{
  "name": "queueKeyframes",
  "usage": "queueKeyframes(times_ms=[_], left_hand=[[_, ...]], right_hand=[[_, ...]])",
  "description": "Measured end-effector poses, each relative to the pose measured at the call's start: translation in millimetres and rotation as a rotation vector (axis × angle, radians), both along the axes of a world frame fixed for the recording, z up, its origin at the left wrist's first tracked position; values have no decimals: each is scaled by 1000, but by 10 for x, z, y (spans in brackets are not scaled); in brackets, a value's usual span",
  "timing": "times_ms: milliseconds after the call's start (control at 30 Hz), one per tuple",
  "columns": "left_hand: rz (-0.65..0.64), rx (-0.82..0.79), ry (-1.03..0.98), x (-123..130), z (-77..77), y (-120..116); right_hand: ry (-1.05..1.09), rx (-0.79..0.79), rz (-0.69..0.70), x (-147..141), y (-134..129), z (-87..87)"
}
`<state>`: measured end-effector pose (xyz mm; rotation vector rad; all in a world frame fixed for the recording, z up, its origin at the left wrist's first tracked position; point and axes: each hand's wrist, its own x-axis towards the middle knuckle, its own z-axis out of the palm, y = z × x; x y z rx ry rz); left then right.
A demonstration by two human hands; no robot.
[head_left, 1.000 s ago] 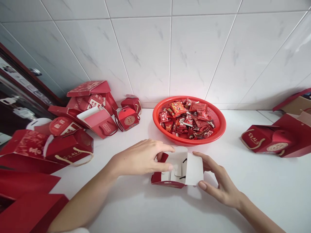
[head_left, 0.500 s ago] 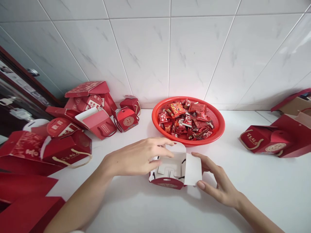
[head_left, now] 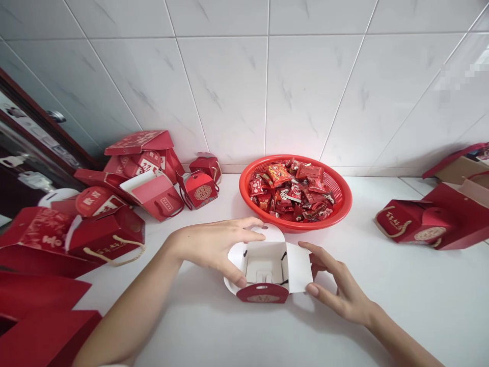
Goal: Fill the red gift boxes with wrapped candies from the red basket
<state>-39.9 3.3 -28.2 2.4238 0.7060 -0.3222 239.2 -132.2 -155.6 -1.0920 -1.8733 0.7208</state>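
A small red box [head_left: 263, 261] with a white inside stands on the white table with its top flaps folded out. Nothing lies inside it. My left hand [head_left: 214, 247] is over the box's left side, fingers apart, thumb by the front left corner and fingertips near the back flap. My right hand [head_left: 338, 285] is at the right flap, its thumb and index finger at the flap's outer edge. Behind the box is a red plastic basket [head_left: 340, 216] holding several red-wrapped candies [head_left: 294, 191].
Several red gift boxes [head_left: 162, 199] with rope handles crowd the left side. More red boxes [head_left: 418, 221] stand at the right. A tiled wall [head_left: 305, 92] rises behind the white table [head_left: 214, 326].
The box's left flap now leans outward, and more of the box's inside shows. My left thumb has moved down to the front left corner. My right hand has shifted slightly left.
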Motion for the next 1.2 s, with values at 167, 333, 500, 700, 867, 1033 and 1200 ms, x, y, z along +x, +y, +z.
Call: queueKeyframes(times_ms=[167,333,500,700,867,1033,1200], left_hand=[[38,13,2,22,-8,49],[41,36,-52,43,2,51],[9,113,-177,47,36,-16],[28,105,-230,49,67,-65],[44,55,-313,54,77,-48],[36,77,-434,26,55,8],[116,82,-582,15,-21,85]], right_hand=[[-34,26,-36,26,59,-22],[-66,93,-94,148,135,38],[-59,120,-157,193,171,184],[-142,280,-323,241,399,581],[-405,81,-568,448,982,880],[-389,-121,-586,540,1554,877],[-136,-147,-467,426,1646,837]])
